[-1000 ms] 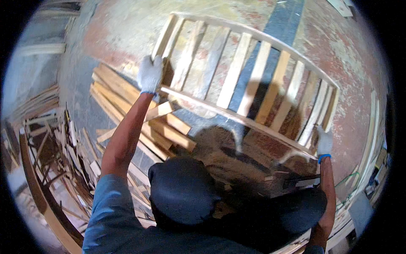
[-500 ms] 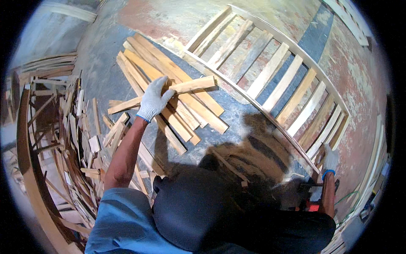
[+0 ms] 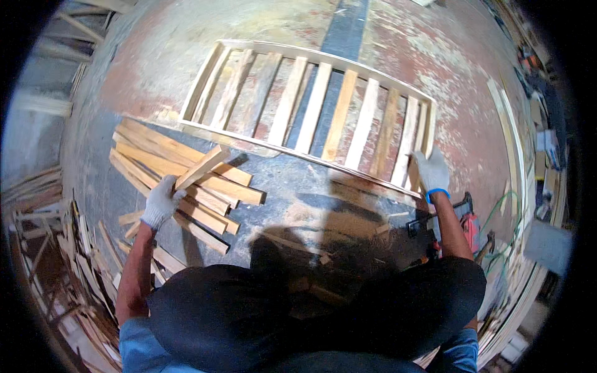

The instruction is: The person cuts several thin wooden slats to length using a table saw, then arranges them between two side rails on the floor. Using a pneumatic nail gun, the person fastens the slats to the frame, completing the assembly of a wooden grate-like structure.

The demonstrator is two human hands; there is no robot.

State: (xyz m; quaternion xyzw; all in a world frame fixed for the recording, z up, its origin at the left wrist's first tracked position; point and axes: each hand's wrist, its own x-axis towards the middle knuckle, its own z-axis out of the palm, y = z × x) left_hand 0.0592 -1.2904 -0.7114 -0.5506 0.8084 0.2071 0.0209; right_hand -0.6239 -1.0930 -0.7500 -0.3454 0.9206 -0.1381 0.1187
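My gloved left hand [image 3: 163, 202] is closed around a short wooden slat [image 3: 204, 166], whose far end tilts up to the right. Beneath it lies a fanned pile of loose wooden slats [image 3: 217, 184]. A rectangular wooden frame [image 3: 356, 168] with several crosswise slats lies flat on the floor ahead. At its near right corner, my gloved right hand [image 3: 432, 171] grips the end of the frame; the fingertips are partly hidden. Beside my right forearm is a red and black power tool [image 3: 471, 233].
Sawdust and small offcuts [image 3: 324, 258] lie on the floor before my knees. A green hose [image 3: 507, 208] runs along the right. Scrap wood [image 3: 74, 248] is heaped at the left, and long boards [image 3: 528, 280] lie at the right.
My view has turned to the right, so the frame and pile appear farther left. The slat in my left hand now tilts upward more steeply. My right hand remains at the frame's end.
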